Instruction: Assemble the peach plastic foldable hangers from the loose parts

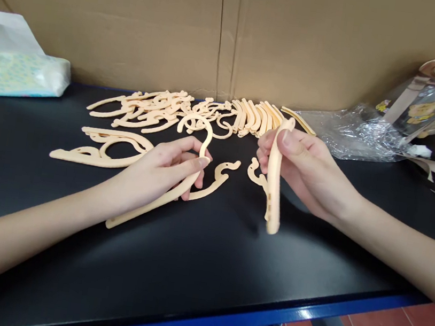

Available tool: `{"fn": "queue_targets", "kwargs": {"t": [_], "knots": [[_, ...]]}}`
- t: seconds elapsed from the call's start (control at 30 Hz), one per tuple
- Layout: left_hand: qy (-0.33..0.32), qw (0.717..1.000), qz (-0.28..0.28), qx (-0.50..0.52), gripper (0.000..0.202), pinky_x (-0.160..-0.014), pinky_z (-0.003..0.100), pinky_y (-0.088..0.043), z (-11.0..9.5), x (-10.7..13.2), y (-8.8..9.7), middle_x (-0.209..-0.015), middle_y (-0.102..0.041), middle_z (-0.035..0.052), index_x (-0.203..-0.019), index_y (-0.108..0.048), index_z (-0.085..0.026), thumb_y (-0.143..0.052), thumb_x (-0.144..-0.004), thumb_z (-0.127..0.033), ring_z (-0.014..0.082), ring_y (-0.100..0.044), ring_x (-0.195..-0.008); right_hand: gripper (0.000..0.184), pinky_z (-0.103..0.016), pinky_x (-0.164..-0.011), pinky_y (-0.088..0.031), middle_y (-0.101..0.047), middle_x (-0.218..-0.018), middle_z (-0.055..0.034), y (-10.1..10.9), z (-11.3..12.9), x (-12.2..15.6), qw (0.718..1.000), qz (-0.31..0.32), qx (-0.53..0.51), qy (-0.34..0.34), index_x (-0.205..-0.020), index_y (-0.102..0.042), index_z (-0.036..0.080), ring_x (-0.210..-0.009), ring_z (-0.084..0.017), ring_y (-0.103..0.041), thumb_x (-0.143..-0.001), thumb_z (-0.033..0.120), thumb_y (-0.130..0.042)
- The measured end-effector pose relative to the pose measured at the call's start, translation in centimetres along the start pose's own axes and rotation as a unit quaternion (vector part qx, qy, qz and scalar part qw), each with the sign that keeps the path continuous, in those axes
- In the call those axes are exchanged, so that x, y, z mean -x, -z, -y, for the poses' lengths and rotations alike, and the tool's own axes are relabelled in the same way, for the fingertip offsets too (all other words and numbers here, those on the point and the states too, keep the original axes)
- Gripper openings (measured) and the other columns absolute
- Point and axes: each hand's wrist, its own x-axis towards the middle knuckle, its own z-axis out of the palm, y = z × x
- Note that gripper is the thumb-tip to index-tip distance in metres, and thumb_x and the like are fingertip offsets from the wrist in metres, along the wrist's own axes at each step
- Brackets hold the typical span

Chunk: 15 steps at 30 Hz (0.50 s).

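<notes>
My left hand (171,164) is closed around a cream plastic hanger hook with an arm (150,205) that slants down toward the table's front. The hook's curved end rises above the fingers. Between the thumb and fingers of my right hand (310,162) is a separate cream hanger arm (274,187), held nearly upright with small slots near its lower end. One loose notched hanger arm (218,182) lies just beyond my left hand. Another notched piece (256,175) shows partly behind the arm in my right hand.
Folded hangers (120,162) lie to the left on the black table (194,268). At the back are piles of hanger parts (148,107) and a row of arms (254,117) against cardboard (148,24). Tissues (20,70) stand left; clear plastic (351,130) and a bottle (432,101) are right.
</notes>
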Motion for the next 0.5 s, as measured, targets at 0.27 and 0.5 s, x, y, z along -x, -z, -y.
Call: {"fn": "queue_targets", "kwargs": {"t": [0.27, 0.5], "knots": [[0.003, 1.0, -0.001, -0.006, 0.018, -0.051, 0.017, -0.045, 0.1, 0.1, 0.1, -0.066, -0.059, -0.0064, -0.091, -0.052, -0.021, -0.053, -0.092, -0.039, 0.0067, -0.054, -0.052, 0.027, -0.023, -0.058, -0.042, -0.054, -0.063, 0.0044, -0.8, 0.5, 1.4, 0.922, 0.005, 0.333, 0.199, -0.083, -0.053, 0.022, -0.054, -0.008, -0.05, -0.102, 0.035, -0.038], [-0.004, 1.0, 0.003, -0.007, 0.017, -0.052, 0.017, -0.044, 0.0, 0.0, 0.0, -0.066, -0.059, -0.0063, -0.09, -0.05, -0.021, -0.051, -0.093, -0.038, 0.0073, -0.055, -0.054, 0.026, -0.022, -0.056, -0.036, -0.067, -0.075, -0.0007, -0.8, -0.2, 1.4, 0.818, 0.123, 0.524, 0.204, -0.095, -0.061, 0.017, -0.06, -0.01, -0.057, -0.1, 0.036, -0.044]]}}
